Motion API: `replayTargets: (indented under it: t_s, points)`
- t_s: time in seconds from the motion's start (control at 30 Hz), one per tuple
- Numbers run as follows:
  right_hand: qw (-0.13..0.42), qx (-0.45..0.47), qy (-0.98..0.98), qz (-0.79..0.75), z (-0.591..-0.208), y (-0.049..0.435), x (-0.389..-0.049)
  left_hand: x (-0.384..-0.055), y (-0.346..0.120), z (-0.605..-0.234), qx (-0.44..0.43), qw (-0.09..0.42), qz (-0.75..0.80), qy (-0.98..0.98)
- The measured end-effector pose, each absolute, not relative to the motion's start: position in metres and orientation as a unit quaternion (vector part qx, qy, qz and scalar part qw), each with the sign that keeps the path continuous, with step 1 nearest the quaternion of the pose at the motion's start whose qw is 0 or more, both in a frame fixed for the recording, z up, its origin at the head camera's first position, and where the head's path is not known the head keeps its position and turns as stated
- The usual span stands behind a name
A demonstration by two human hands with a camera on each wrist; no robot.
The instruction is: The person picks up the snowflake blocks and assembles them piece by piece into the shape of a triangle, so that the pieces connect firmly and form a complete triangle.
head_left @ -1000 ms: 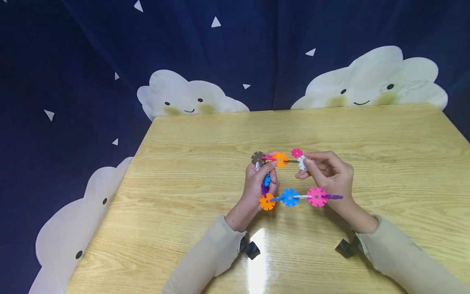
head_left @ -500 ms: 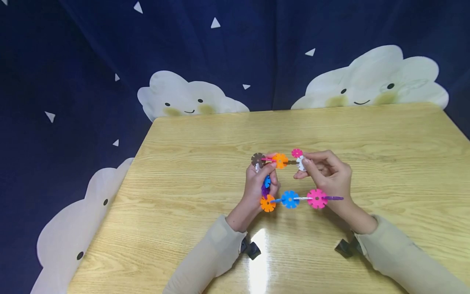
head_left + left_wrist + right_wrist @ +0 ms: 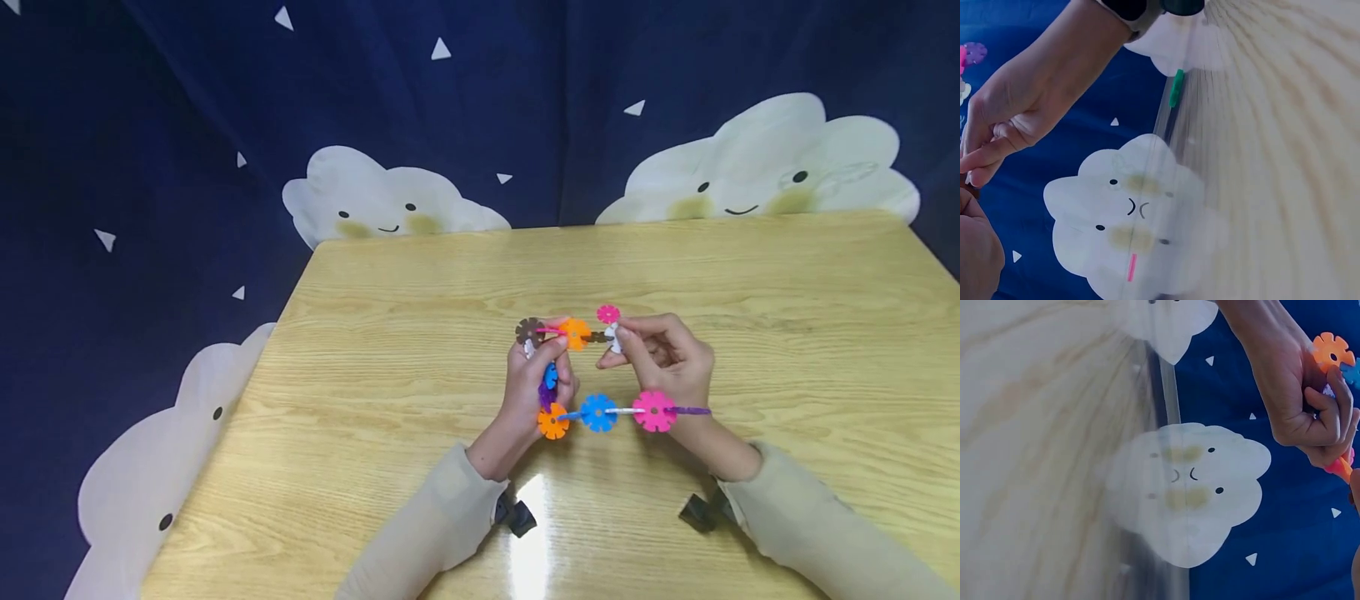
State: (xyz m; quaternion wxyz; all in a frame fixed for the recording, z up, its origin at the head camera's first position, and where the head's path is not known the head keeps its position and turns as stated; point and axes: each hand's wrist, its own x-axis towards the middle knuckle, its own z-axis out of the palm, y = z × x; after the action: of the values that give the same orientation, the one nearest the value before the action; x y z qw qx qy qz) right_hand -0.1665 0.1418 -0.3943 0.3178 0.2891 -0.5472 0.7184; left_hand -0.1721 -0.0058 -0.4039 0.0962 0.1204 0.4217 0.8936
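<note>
A chain of flower-shaped interlocking discs hangs above the table in the head view. My left hand (image 3: 527, 383) grips its left side, thumb against an orange disc (image 3: 575, 334); a dark brown disc (image 3: 529, 332) is beside it. My right hand (image 3: 675, 362) pinches a white disc (image 3: 613, 337), with a small pink disc (image 3: 608, 314) above it. The white disc meets a brown disc (image 3: 597, 337) seen edge-on; whether they are slotted together I cannot tell. The lower row runs from an orange disc (image 3: 553, 422) through a blue disc (image 3: 598, 413) and a pink disc (image 3: 655, 412) to a purple disc (image 3: 692, 410).
Beneath both hands is a wooden table (image 3: 390, 358), with a dark blue cloud-patterned curtain (image 3: 480, 108) behind it. Black wrist devices sit at both cuffs. The left wrist view shows a green strip (image 3: 1177, 88) and a pink strip (image 3: 1132, 267), their kind unclear.
Both hands and the chain have shifted slightly lower in the head view. My right hand has come a little leftward, and the white disc looks turned more edge-on.
</note>
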Motion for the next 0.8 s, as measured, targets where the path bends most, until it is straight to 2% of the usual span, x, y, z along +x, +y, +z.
replayTargets:
  t_s: [0.17,0.47,0.6,0.8]
  points:
    - [0.314,0.290,-0.548,0.719,-0.393,0.143,-0.168,-0.173,-0.005,-0.406,0.123,0.088,0.895,0.420]
    - [0.311,0.291,-0.577,0.697,-0.392,0.153,-0.175,-0.175,-0.006,-0.410,0.181,0.094,0.883,0.424]
    - [0.305,0.291,-0.588,0.690,-0.391,0.157,-0.177,-0.177,-0.007,-0.408,0.154,0.121,0.873,0.446]
    - [0.262,0.277,-0.563,0.733,-0.390,0.164,-0.181,-0.177,-0.009,-0.405,0.103,0.176,0.877,0.435]
